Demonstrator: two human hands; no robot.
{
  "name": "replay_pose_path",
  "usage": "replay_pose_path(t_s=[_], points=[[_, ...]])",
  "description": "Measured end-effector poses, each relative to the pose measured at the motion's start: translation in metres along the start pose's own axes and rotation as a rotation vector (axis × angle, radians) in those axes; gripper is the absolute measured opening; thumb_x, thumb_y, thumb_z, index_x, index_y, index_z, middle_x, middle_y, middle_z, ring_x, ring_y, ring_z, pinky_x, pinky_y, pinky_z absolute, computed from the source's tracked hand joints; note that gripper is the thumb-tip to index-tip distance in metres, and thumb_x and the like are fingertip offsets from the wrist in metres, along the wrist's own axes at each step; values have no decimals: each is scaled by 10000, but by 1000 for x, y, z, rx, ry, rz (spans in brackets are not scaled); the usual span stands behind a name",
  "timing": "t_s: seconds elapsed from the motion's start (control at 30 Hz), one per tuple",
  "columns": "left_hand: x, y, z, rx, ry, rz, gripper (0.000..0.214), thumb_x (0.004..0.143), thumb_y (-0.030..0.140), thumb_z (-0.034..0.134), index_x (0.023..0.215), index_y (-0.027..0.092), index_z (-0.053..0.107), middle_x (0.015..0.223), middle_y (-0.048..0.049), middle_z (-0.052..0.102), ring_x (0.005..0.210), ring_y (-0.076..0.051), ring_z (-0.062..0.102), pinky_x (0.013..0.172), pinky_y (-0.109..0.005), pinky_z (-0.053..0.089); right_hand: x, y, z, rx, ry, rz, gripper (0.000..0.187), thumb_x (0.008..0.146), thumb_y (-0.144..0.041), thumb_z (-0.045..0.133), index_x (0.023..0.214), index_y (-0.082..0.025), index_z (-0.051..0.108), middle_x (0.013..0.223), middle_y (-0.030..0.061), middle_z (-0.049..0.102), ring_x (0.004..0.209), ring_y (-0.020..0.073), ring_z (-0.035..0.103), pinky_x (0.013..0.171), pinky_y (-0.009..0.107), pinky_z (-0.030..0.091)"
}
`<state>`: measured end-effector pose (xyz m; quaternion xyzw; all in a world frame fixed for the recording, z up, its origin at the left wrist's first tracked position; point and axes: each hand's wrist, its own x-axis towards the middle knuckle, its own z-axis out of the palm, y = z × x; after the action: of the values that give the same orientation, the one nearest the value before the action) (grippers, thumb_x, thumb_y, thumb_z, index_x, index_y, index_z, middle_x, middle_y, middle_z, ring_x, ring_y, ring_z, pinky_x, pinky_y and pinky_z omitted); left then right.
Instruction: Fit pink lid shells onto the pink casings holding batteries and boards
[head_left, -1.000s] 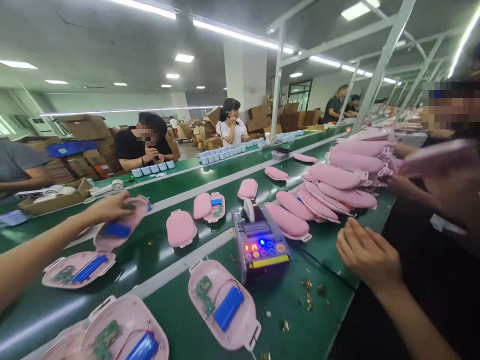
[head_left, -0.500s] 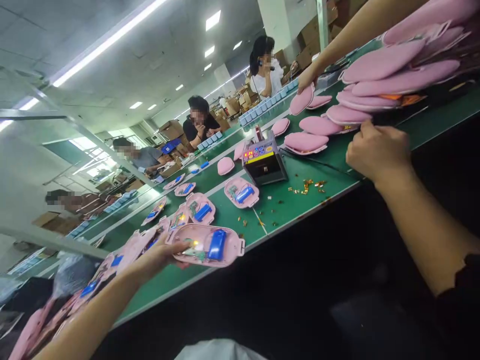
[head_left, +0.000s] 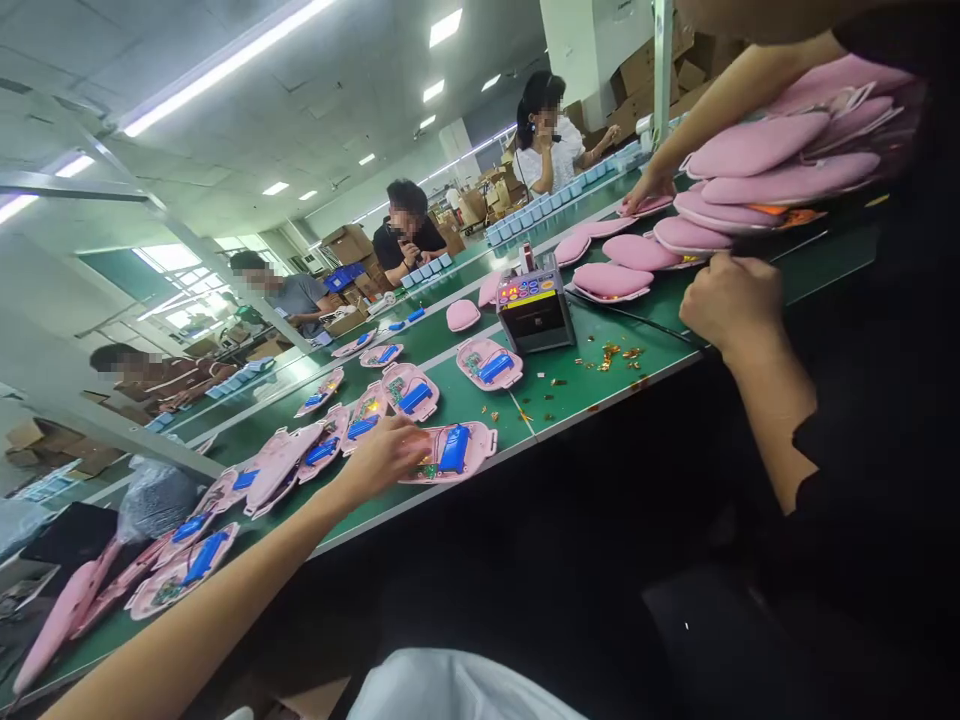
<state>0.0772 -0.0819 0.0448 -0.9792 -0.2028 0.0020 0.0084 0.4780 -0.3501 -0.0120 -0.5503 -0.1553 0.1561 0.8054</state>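
Note:
My left hand [head_left: 390,448] reaches in from the lower left. Its curled fingers cover the left end of an open pink shell half [head_left: 471,462] at the bench edge. Inside this shell are a blue battery pack [head_left: 454,448] and part of a green circuit board [head_left: 429,470]. My fingertips are hidden within or behind the shell, and the hand appears closed on it. More open shells lie close by, such as one pink shell [head_left: 411,392] just beyond my knuckles. My right hand is out of view.
At right, a co-worker in black has one hand [head_left: 649,190] on a pink shell and a closed hand [head_left: 735,305] by the bench edge. Stacked pink pads [head_left: 757,145] rise there. A small device [head_left: 536,310] with lit digits stands mid-bench, near scattered brass-coloured bits [head_left: 609,355].
My left hand has carried the shell up and inward onto the bench edge, its grip turning knuckles-up. The co-worker has leaned in and lowered a pink shell to the bench.

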Motion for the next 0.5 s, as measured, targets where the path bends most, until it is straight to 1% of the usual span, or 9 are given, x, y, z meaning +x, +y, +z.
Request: replay_pose_path(t_s=[0.07,0.1,0.17,0.23,0.27,0.33,0.37,0.43,0.5], points=[[14,2,0,14,-30,33,279,891,315,516,965,185,753,1123,-108,649,1063,-275,609,971,-397,499,-2,-1,3,38,-43,-37,521,647,-85,-272,515,17,222,1005,7,498,655,-193,364,602,112,170],[19,2,1,12,-31,43,249,873,285,530,908,187,756,1088,-106,655,1044,-276,613,962,-393,501,-3,-1,5,51,-62,-49,428,615,-99,-254,517,-7,152,1039,8,502,653,-203,344,580,137,166],[25,-1,4,6,-32,49,228,861,252,529,848,182,746,995,-108,665,1000,-282,622,933,-396,508,-6,-3,7,59,-90,-56,233,643,-143,-159,559,-68,45,1041,-6,537,625,-193,321,547,179,189],[24,-6,7,-13,-7,38,242,873,241,504,911,164,731,1015,-125,655,994,-289,618,914,-408,510,-8,-5,10,50,-103,-54,124,644,-174,-98,602,-107,-3,964,-35,563,597,-170,309,531,228,230],[21,-9,8,-16,24,30,255,884,253,496,957,151,719,1065,-141,641,1008,-294,610,912,-417,507,-10,-6,11,40,-102,-48,111,636,-171,-97,608,-112,-6,902,-51,559,593,-162,312,532,252,251],[14,-15,9,-1,66,40,293,914,308,474,982,132,698,1126,-168,610,1009,-303,598,902,-440,500,-12,-8,15,8,-85,-30,147,706,-178,-72,600,-121,13,748,-78,525,566,-135,328,550,262,267],[10,-18,8,0,57,72,312,928,337,460,965,134,694,1111,-168,611,984,-299,599,886,-442,498,-13,-8,17,-11,-72,-20,203,762,-186,-45,585,-124,33,680,-83,494,550,-118,336,562,260,272],[4,-24,6,-28,3,158,343,948,374,430,914,155,692,1032,-143,632,924,-279,608,855,-426,494,-13,-8,21,-52,-43,1,348,883,-210,65,543,-139,94,571,-69,438,515,-70,361,582,236,287],[2,-27,2,-86,-46,161,342,948,376,422,902,165,686,967,-120,649,880,-262,619,810,-396,494,-11,-9,26,-92,-11,5,415,937,-200,101,527,-164,157,505,-49,361,485,-17,375,575,228,302]])
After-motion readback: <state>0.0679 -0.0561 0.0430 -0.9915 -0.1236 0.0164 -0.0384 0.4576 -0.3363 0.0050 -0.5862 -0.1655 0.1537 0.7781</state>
